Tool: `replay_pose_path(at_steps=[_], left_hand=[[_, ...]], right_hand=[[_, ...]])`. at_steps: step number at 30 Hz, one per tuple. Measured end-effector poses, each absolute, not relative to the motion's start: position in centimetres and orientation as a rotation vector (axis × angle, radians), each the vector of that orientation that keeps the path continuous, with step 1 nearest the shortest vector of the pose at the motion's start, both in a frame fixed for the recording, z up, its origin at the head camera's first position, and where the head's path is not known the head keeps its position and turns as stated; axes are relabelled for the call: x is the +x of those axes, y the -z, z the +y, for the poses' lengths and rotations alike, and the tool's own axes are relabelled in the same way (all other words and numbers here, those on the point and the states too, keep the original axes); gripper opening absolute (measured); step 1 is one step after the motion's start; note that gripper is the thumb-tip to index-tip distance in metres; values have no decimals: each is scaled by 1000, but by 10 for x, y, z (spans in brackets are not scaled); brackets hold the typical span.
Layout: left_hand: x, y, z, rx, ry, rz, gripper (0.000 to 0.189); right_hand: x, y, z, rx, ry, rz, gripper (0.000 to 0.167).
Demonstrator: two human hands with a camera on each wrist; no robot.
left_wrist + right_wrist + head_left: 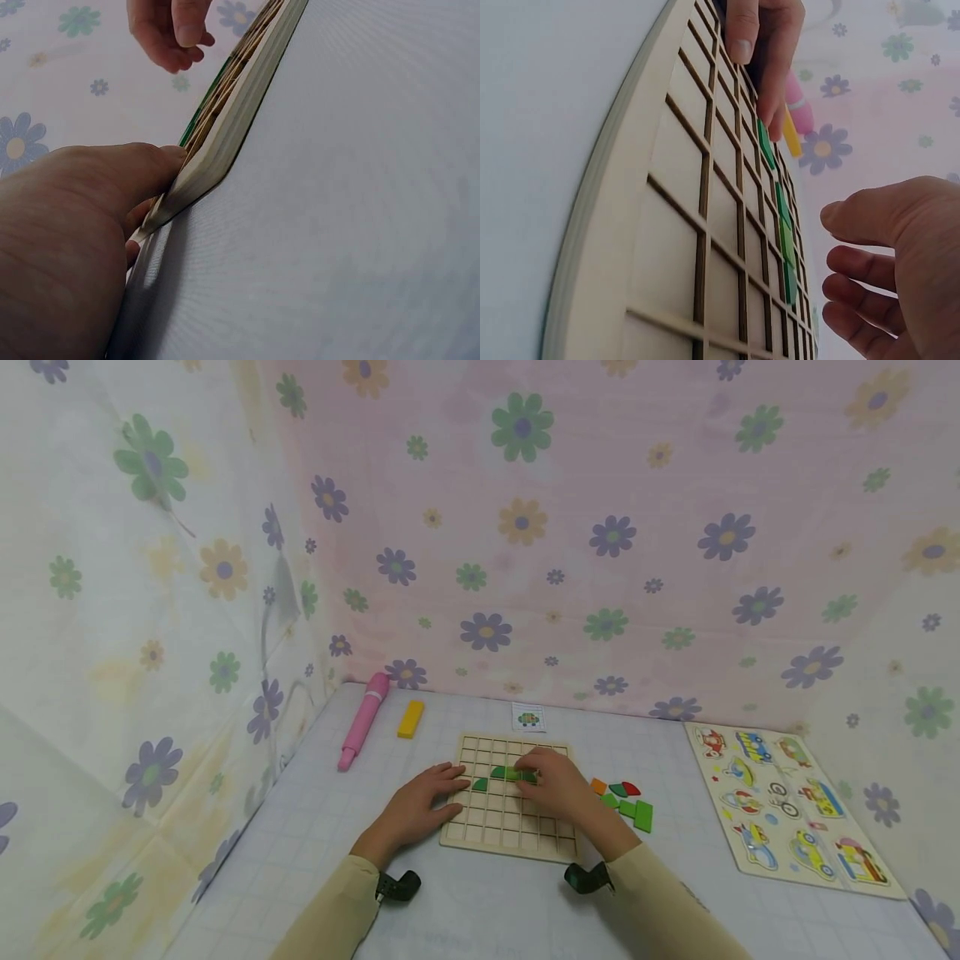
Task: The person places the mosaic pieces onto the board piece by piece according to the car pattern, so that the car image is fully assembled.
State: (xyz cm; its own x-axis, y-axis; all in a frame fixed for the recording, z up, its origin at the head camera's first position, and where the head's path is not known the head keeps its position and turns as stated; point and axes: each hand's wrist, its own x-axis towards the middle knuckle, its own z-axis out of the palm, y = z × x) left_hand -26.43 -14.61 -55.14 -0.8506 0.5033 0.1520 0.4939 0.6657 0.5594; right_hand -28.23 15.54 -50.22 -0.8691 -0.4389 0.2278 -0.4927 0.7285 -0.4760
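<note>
A wooden grid board [510, 839] lies on the table with green pieces in some of its cells. One dark green piece [480, 785] sits towards the left. A row farther back holds a light green piece [787, 244] between two dark green ones. My left hand [417, 806] rests at the board's left edge, fingers spread on the rim and thumb [154, 161] touching the near side. My right hand [558, 783] hovers over that back row. Its fingers [859, 266] are loosely bent, apart from the thumb, with nothing seen between them.
Several loose pieces, among them a red piece [632, 788] and a light green block [643, 817], lie right of the board. Behind it is a small picture card [528, 717]. A yellow block [410, 719] and pink stick-like object [365, 722] lie left, a picture puzzle [757, 818] far right.
</note>
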Motion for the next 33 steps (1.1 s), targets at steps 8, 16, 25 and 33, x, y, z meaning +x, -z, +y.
replay_pose_path(at_steps=[8, 16, 25, 33], left_hand=[[-264, 551, -146, 859, -950, 2856, 48], [-264, 552, -147, 867, -955, 2856, 47], [-265, 553, -146, 871, -950, 2862, 48], [-263, 550, -146, 865, -957, 2860, 48]], right_hand=[[-278, 504, 178, 775, -835, -2761, 18], [-270, 497, 195, 671, -815, -2819, 19], [-263, 492, 220, 640, -803, -2798, 20], [-259, 489, 246, 607, -838, -2804, 21]])
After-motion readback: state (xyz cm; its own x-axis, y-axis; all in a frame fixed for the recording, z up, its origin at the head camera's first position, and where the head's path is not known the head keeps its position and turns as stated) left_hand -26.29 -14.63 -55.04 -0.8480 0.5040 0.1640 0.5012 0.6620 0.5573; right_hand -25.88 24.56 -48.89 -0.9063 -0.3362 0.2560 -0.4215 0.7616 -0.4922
